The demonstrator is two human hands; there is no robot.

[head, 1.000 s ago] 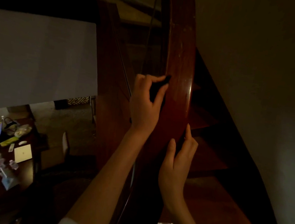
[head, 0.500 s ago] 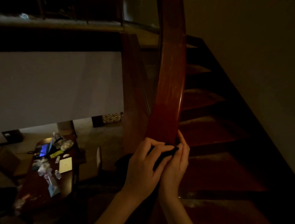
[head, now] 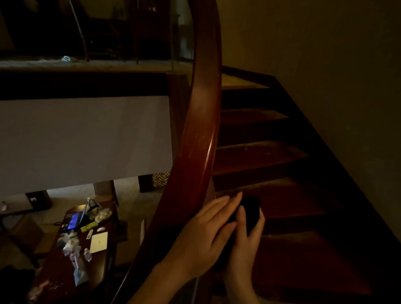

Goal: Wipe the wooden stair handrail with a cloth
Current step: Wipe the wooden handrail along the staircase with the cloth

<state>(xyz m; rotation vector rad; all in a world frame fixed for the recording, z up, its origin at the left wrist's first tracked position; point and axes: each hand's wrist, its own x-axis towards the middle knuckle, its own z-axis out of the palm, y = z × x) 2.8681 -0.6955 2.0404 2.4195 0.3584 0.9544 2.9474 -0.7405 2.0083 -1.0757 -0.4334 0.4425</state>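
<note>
Head view: my right hand (head: 244,245) grips the dark cloth (head: 251,211) beside the handrail (head: 200,139); my left hand (head: 205,234), fingers straight, touches it.

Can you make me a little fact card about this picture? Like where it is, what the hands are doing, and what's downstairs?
place: a dim staircase with wooden steps
handrail: curved, shiny red-brown wood
cloth: small and dark, on the steps' side of the handrail
right hand: fingers and thumb curled round the cloth
left hand: fingers fairly straight, touching the cloth
wiping right now: cannot tell, too dark to see whether the cloth touches the wood
downstairs: a cluttered table with a glowing laptop
</note>
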